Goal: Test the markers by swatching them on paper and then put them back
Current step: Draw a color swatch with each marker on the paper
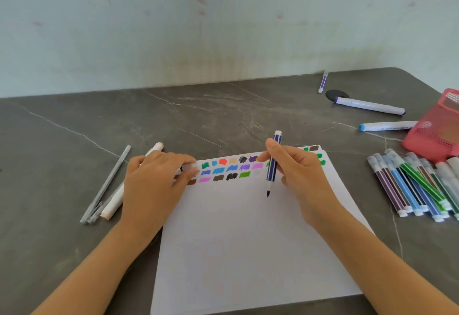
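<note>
At centre frame, the right grip (303,180) pinches the uncapped blue marker (271,170), tip close to the paper (248,240). The left grip (154,185) pinches what appears to be its cap (190,167). Lower the tip onto blank paper right of the green swatch (244,174); stroke lightly.

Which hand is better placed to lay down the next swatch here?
Right. The right hand grips the uncapped dark blue marker, tip pointing down over the paper just below the swatch rows. The left hand pinches what looks like a pale cap at the sheet's left edge.
</note>
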Demonstrator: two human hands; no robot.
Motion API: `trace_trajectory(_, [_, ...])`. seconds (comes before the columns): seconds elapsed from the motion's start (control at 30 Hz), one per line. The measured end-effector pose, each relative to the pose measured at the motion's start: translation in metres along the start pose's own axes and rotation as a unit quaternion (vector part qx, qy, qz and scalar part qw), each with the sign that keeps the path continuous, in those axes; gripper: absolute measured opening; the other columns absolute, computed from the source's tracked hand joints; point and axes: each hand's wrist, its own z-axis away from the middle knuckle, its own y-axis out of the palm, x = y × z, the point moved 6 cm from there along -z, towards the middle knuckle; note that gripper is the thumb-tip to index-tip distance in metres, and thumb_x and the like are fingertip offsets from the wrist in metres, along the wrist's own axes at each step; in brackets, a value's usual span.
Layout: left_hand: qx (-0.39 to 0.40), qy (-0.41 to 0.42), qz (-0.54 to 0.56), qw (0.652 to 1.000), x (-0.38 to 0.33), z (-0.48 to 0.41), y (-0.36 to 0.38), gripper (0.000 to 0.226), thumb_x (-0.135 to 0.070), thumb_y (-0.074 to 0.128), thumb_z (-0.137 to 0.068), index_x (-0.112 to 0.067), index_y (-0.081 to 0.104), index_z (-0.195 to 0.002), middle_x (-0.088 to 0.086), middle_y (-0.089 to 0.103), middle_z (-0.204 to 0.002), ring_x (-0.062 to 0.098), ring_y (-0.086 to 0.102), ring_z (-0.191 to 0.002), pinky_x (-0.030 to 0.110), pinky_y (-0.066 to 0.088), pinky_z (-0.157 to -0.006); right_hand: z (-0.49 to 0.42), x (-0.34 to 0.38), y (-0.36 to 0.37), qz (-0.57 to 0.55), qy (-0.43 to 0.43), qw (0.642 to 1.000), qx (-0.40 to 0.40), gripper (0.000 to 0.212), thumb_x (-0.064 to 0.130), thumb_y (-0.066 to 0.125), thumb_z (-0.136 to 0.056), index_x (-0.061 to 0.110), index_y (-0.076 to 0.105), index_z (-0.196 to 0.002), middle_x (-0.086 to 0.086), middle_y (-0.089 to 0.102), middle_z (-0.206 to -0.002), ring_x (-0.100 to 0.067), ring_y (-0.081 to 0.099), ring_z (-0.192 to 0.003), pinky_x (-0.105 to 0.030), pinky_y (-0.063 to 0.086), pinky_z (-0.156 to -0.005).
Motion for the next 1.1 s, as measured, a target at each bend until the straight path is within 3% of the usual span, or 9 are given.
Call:
trace_trajectory(0.17, [0.025,0.019,0.028,0.999,0.007,-0.002,0.007,0.033,-0.047,0.049,-0.087,-0.026,0.071,-0.099,-0.006,0.071,-0.098,0.016,0.064,-0.094,0.035,0.038,-0.087,-0.007,-0.002,0.007,-0.007,-0.006,1.000,0.014,0.035,0.037,0.055,-0.093,0.010,0.070,-0.077,0.004,0.053,-0.050,-0.009,0.041,-0.047,-0.020,0.034,-0.047])
trace_trajectory(0.4, [0.012,0.034,0.041,0.999,0.008,-0.005,0.008,0.024,-0.034,0.063,-0.082,-0.018,0.073,-0.098,0.001,0.073,-0.095,0.023,0.068,-0.086,0.042,0.046,-0.083,-0.015,-0.006,-0.002,-0.059,-0.004,0.998,0.032,0.026,0.015,0.048,-0.097,0.006,0.069,-0.084,-0.010,0.070,-0.069,-0.016,0.060,-0.059,-0.023,0.046,-0.050])
trace_trajectory(0.5, [0.021,0.036,0.072,0.997,0.008,-0.007,0.008,0.021,-0.023,0.073,-0.080,-0.013,0.073,-0.098,0.007,0.073,-0.092,0.029,0.068,-0.079,0.050,0.054,-0.074,-0.017,-0.008,-0.005,-0.049,-0.013,0.998,0.026,0.018,0.010,0.054,-0.093,0.008,0.068,-0.081,-0.007,0.070,-0.066,-0.015,0.061,-0.059,-0.022,0.048,-0.051])
trace_trajectory(0.6, [0.032,0.029,0.093,0.995,0.010,-0.008,0.009,0.025,-0.025,0.069,-0.079,-0.011,0.073,-0.100,0.010,0.073,-0.092,0.031,0.067,-0.076,0.052,0.055,-0.070,-0.017,-0.009,-0.011,0.008,-0.045,0.999,0.015,0.008,0.011,0.063,-0.088,0.011,0.068,-0.082,-0.003,0.071,-0.065,-0.014,0.061,-0.060,-0.023,0.051,-0.053])
trace_trajectory(0.8, [0.038,0.012,0.115,0.993,0.011,-0.009,0.009,0.032,-0.033,0.062,-0.079,-0.012,0.073,-0.101,0.010,0.072,-0.095,0.026,0.065,-0.074,0.048,0.055,-0.073,-0.020,-0.012,-0.016,0.054,-0.067,0.996,-0.018,0.011,0.009,0.063,-0.087,0.012,0.069,-0.079,0.002,0.067,-0.059,-0.010,0.058,-0.053,-0.023,0.049,-0.052])
trace_trajectory(0.87, [0.034,-0.012,0.149,0.988,0.014,-0.009,0.009,0.034,-0.037,0.061,-0.079,-0.015,0.073,-0.101,0.005,0.072,-0.096,0.015,0.061,-0.074,0.036,0.053,-0.074,-0.018,-0.011,-0.014,0.050,-0.075,0.996,-0.013,0.011,0.007,0.063,-0.087,0.011,0.069,-0.079,0.003,0.065,-0.057,-0.008,0.056,-0.052,-0.021,0.047,-0.050])
trace_trajectory(0.93, [0.022,-0.032,0.188,0.981,0.017,-0.009,0.007,0.034,-0.041,0.060,-0.078,-0.020,0.073,-0.101,-0.002,0.071,-0.096,0.008,0.059,-0.075,0.028,0.050,-0.072,-0.014,-0.007,-0.007,0.040,-0.083,0.996,0.002,0.010,0.006,0.063,-0.086,0.010,0.070,-0.080,0.004,0.064,-0.055,-0.008,0.055,-0.051,-0.020,0.046,-0.048])
trace_trajectory(1.1, [0.031,-0.054,0.216,0.974,0.022,-0.009,0.010,0.041,-0.049,0.055,-0.075,-0.023,0.072,-0.102,-0.005,0.070,-0.094,0.009,0.063,-0.079,0.026,0.053,-0.076,-0.003,-0.001,0.037,0.050,-0.096,0.990,0.086,0.009,0.010,0.064,-0.087,0.014,0.071,-0.083,0.005,0.069,-0.062,-0.006,0.063,-0.056,-0.018,0.049,-0.049])
